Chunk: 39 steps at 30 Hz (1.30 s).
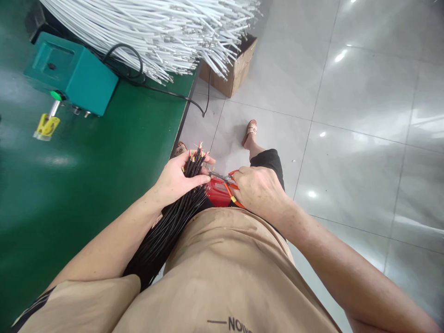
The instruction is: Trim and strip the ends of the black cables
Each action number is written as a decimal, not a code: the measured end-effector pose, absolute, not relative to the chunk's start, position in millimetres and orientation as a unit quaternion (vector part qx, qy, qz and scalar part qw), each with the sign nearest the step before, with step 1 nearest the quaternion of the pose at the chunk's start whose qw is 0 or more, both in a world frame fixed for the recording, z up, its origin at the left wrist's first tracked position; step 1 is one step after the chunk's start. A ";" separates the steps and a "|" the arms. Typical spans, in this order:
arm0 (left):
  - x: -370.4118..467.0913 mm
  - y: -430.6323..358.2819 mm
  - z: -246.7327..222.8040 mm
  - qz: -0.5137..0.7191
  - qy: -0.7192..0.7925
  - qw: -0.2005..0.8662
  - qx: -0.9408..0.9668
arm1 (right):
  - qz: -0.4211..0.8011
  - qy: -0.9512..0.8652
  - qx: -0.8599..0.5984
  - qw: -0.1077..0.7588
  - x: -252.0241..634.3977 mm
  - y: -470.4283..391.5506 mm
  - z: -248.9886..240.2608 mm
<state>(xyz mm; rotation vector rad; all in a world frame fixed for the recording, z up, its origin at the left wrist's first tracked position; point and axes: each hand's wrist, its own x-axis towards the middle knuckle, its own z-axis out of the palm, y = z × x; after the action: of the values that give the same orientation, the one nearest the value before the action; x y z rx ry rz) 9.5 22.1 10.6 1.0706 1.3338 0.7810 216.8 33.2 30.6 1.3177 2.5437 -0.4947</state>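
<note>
My left hand [180, 178] is wrapped round the upper end of a thick bundle of black cables [169, 226]. Red, yellow and white wire tips stick out of the cable ends. The bundle runs down beside my lap at the left. In my right hand [260, 189] are pliers [237, 200] with orange-red handles. Their jaws point left and reach the tip of my left thumb, close to a thin wire end. Whether the jaws grip that wire is too small to tell.
On the green table [138, 138] at the left stand a teal box-shaped device [83, 76] with a yellow part [46, 126] and a large pile of white cables [166, 32]. A black cord [169, 94] hangs over the table edge above a cardboard box [239, 69]. Something red [219, 193] lies beneath my hands.
</note>
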 end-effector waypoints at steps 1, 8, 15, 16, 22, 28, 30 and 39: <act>9.5 22.0 10.5 0.335 0.574 0.589 0.460 | -0.171 0.870 0.448 0.117 216.7 33.0 30.2; 9.8 21.8 9.2 0.325 0.575 0.593 0.461 | -0.185 0.868 0.444 0.120 217.3 35.1 26.9; 10.2 21.7 9.1 0.323 0.582 0.595 0.450 | -0.211 0.853 0.467 0.096 220.7 37.2 17.2; 9.8 22.2 8.9 0.322 0.585 0.594 0.449 | -0.218 0.849 0.474 0.080 221.3 36.8 14.8; 7.4 24.6 7.7 0.305 0.592 0.583 0.466 | -0.197 0.842 0.500 -0.053 221.5 31.4 5.7; 7.8 25.1 7.7 0.297 0.595 0.586 0.462 | -0.130 0.865 0.481 -0.062 221.3 30.6 4.2; 7.6 25.2 7.6 0.294 0.597 0.583 0.466 | -0.117 0.872 0.472 -0.054 221.8 31.3 3.2; 8.2 26.3 10.3 0.297 0.603 0.574 0.467 | -0.230 0.840 0.486 -0.071 228.7 33.5 4.5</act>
<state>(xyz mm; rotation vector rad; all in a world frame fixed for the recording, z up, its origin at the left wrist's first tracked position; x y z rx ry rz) 8.2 26.3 10.3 1.0948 1.4135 0.6958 228.7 33.5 4.5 1.5991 2.7667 -0.7561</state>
